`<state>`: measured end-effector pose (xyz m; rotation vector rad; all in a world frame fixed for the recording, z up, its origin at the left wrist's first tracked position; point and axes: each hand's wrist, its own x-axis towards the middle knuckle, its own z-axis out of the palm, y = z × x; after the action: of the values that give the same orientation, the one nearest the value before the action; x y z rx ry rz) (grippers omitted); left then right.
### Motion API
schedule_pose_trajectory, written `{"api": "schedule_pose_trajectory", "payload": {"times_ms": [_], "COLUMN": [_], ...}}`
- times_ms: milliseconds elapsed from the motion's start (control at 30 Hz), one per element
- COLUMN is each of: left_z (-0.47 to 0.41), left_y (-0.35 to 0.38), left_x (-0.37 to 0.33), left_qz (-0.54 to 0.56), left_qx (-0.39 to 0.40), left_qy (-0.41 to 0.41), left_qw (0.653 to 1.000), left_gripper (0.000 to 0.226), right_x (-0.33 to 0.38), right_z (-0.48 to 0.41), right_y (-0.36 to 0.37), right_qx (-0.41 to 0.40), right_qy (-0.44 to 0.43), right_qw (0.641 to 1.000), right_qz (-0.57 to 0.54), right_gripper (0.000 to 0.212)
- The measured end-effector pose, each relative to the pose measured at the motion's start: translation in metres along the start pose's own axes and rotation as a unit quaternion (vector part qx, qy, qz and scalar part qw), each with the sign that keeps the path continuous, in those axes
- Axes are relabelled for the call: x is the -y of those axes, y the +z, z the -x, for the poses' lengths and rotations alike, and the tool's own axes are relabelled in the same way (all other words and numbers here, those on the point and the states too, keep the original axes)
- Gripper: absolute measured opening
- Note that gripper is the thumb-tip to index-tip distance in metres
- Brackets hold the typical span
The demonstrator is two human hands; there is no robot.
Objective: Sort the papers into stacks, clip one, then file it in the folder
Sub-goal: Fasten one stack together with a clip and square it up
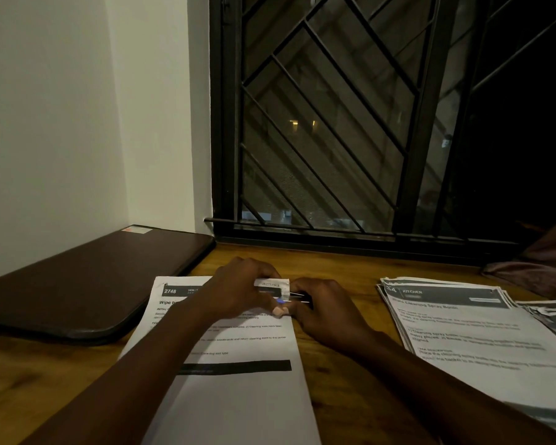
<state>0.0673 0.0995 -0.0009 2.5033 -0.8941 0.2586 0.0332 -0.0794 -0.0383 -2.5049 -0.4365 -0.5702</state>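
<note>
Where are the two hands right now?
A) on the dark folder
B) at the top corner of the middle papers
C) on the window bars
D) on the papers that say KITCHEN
B: the left hand holds the top right corner of the middle papers, and the right hand pinches the clip there.

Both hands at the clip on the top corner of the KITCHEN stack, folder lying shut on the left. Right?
Wrong stack. In the head view the left hand and right hand work the clip onto the top corner of the middle stack headed 2748. The KITCHEN stack lies untouched to the right. The folder does lie shut on the left.
</note>
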Motion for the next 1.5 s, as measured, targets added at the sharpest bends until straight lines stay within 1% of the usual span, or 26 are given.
{"api": "schedule_pose_trajectory", "payload": {"times_ms": [100,233,367,667,1000,1133,1200,1300,1367,1467,1500], "left_z": [-0.001,-0.002,-0.004,-0.004,-0.007,-0.008,-0.009,-0.009,-0.008,-0.004,-0.004], "left_y": [0.002,0.008,0.009,0.008,0.010,0.011,0.012,0.013,0.012,0.007,0.006], "left_x": [-0.003,-0.002,-0.002,-0.005,-0.005,-0.006,-0.004,-0.001,0.001,0.008,0.010], "left_qz": [-0.001,0.015,0.024,0.052,0.048,0.066,0.071,0.074,0.080,0.099,0.112], "left_qx": [0.000,-0.009,-0.013,-0.009,-0.016,-0.025,-0.021,-0.010,0.006,0.025,0.022], "left_qy": [-0.007,-0.022,-0.027,-0.014,0.005,0.009,0.010,0.012,0.010,-0.006,-0.008], "left_qw": [1.000,1.000,0.999,0.999,0.999,0.997,0.997,0.997,0.997,0.995,0.993], "left_gripper": [0.028,0.022,0.024,0.021,0.014,0.012,0.013,0.013,0.020,0.039,0.040], "right_x": [-0.002,-0.004,-0.005,-0.005,0.000,0.000,0.000,-0.003,-0.005,-0.009,-0.009], "right_z": [0.000,0.000,-0.001,0.000,0.001,0.002,0.003,0.001,0.001,0.002,0.003], "right_y": [0.001,0.003,0.004,0.002,-0.002,-0.003,-0.003,-0.003,-0.003,-0.007,-0.009], "right_qx": [-0.003,0.004,0.005,0.008,0.006,-0.006,-0.006,0.002,0.017,0.070,0.085], "right_qy": [-0.001,-0.005,-0.013,-0.017,-0.016,-0.016,-0.018,-0.023,-0.036,-0.040,-0.040], "right_qw": [1.000,0.999,0.999,0.998,0.998,0.998,0.998,0.998,0.998,0.997,0.996], "right_qz": [0.016,0.036,0.046,0.059,0.067,0.067,0.066,0.056,0.044,-0.002,-0.010], "right_gripper": [0.020,0.024,0.021,0.017,0.013,0.004,0.002,0.004,0.008,0.029,0.033]}}
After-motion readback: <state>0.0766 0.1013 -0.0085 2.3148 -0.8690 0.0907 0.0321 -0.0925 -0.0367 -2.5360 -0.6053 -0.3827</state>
